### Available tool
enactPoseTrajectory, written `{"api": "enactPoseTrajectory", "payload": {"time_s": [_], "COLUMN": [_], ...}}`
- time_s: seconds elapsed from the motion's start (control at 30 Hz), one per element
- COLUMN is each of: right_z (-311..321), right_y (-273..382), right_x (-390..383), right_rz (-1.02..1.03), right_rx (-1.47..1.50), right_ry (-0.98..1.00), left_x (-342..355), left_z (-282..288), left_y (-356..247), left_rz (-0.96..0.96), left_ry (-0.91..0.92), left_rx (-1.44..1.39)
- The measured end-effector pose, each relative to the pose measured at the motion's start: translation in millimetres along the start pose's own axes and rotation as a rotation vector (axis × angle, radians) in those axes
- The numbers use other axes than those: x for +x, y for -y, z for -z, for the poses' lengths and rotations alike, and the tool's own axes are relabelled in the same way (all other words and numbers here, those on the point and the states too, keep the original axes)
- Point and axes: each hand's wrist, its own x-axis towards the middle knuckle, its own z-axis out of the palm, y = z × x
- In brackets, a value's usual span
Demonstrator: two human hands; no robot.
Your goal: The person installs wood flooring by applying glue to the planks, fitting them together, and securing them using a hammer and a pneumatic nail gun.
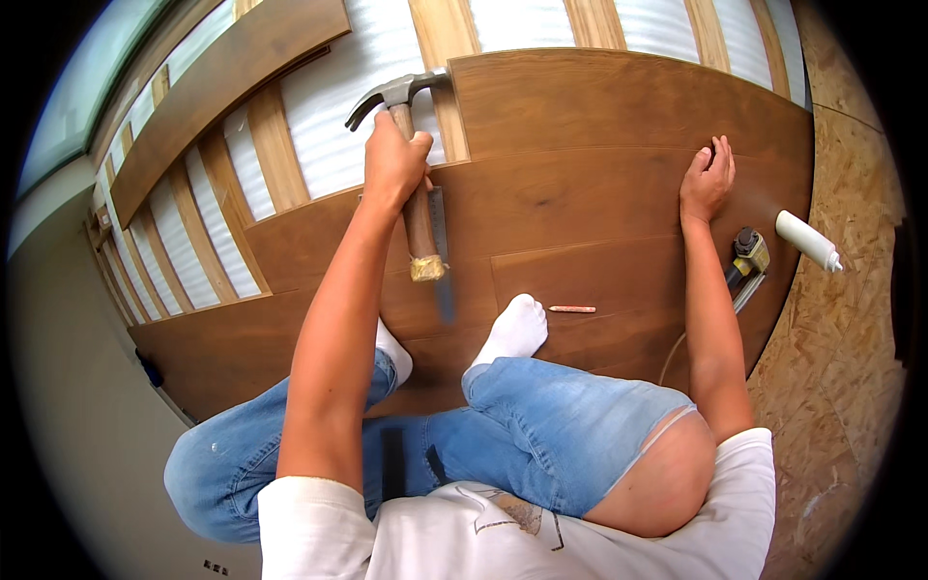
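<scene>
My left hand (pixel 394 159) is wrapped round the wooden handle of a claw hammer (pixel 419 227), high up near its dark steel head. The hammer's face meets or nearly meets the left end of a brown wood floorboard (pixel 580 101); I cannot tell if they touch. On the right part of that board rests my right hand (pixel 708 182), fingers stretched out and nothing in it. A metal ruler or square (pixel 440 232) lies partly hidden behind the hammer handle.
A red carpenter's pencil (pixel 572 309) lies by my foot. Right of it are a nail gun (pixel 749 253) and a white squeeze bottle (pixel 808 241). A loose board (pixel 227 92) lies across wooden battens (pixel 275 145) with white foam between them. Chipboard flooring (pixel 822 367) spans the right.
</scene>
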Motion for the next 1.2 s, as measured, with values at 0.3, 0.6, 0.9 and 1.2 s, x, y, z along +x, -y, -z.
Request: {"api": "enactPoseTrajectory", "payload": {"time_s": [0.3, 0.6, 0.9, 1.2], "right_z": [-0.1, 0.4, -5.2, 5.9], "right_y": [-5.1, 0.6, -4.5, 5.3], "right_x": [-0.2, -0.2, -4.0, 0.1], "right_rz": [0.012, -0.004, -0.014, -0.096], "right_rx": [-0.008, -0.029, -0.008, -0.027], "right_ry": [-0.004, -0.003, -0.023, 0.002], "left_x": [-27.1, -39.5, -34.7, -20.9], "left_z": [-3.2, -18.1, -3.2, -6.8], "left_y": [16.0, 4.5, 30.2, 31.7], "left_rz": [0.04, 0.124, 0.012, -0.023], "left_ry": [0.041, -0.027, 0.08, 0.055], "left_rx": [0.041, -0.054, -0.021, -0.058]}}
